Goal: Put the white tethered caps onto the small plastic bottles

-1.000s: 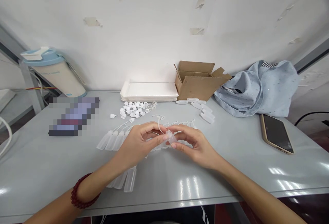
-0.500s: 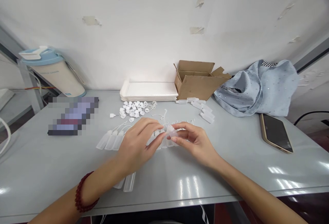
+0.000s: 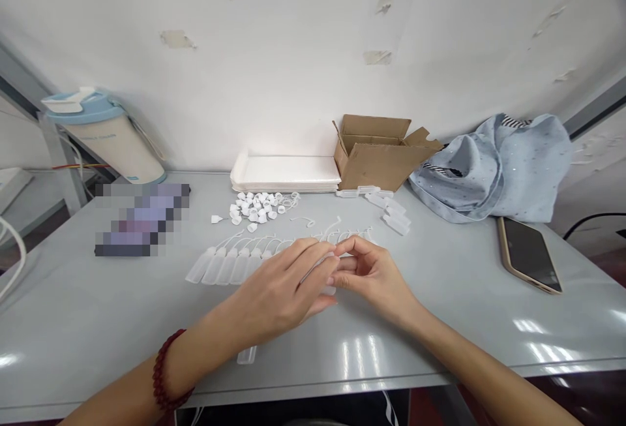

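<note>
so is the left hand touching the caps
Apart: the head view shows bare table between the left hand and the caps, which lie farther back.

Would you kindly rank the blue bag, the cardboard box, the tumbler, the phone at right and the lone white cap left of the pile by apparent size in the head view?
Largest to smallest:
Blue bag
Cardboard box and tumbler, too alike to rank
Phone at right
Lone white cap

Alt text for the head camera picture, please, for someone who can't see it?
A left hand and right hand meet around a translucent bottle above a grey table; nearby are corded bottles, white caps and a cardboard box.
</note>
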The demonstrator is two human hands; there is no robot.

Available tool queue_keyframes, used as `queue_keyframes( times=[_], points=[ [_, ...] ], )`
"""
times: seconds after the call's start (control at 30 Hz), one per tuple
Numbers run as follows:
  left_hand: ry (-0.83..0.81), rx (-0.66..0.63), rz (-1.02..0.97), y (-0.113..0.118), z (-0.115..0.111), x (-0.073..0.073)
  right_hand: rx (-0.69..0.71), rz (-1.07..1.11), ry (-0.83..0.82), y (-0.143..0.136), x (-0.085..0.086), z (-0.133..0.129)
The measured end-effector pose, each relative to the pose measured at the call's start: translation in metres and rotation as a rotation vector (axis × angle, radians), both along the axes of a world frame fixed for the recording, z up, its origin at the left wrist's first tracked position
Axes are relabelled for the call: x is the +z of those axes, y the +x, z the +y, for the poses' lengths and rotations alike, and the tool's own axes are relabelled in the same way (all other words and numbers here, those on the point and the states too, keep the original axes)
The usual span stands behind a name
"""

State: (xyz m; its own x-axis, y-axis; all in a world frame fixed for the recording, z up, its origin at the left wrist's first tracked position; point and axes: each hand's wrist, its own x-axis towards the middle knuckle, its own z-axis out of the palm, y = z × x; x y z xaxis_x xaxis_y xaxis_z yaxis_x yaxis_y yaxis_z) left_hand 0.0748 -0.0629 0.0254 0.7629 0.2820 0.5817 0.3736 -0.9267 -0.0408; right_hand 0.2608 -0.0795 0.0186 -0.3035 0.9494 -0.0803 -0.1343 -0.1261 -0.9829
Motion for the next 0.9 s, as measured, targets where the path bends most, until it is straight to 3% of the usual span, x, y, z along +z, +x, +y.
queue_keyframes(
  times=[0.13, 0.23, 0.33, 0.4, 0.5, 0.67, 0.9],
  points=[
    [-0.019, 0.005, -0.01, -0.003, -0.001, 0.006, 0.051, -0.021, 0.0, 0.003, 0.0, 0.001],
    [-0.289, 0.032, -0.047, -0.016, -0.008, 0.015, -0.022, -0.129, 0.116, 0.01, 0.002, 0.006],
    [-0.635, 0.046, -0.036, -0.036, -0.021, 0.02, -0.214, -0.223, 0.301, 0.022, 0.006, 0.013],
    [-0.718, 0.043, -0.018, -0.051, -0.032, 0.018, -0.315, -0.246, 0.368, 0.029, 0.008, 0.019],
    [-0.753, 0.096, 0.08, -0.067, -0.047, 0.006, -0.387, -0.284, 0.394, 0.035, 0.011, 0.026],
    [-0.741, 0.22, 0.231, -0.076, -0.056, -0.011, -0.372, -0.327, 0.404, 0.035, 0.007, 0.029],
    [-0.626, 0.249, 0.302, -0.074, -0.056, -0.012, -0.353, -0.379, 0.375, 0.034, 0.003, 0.029]
  ],
)
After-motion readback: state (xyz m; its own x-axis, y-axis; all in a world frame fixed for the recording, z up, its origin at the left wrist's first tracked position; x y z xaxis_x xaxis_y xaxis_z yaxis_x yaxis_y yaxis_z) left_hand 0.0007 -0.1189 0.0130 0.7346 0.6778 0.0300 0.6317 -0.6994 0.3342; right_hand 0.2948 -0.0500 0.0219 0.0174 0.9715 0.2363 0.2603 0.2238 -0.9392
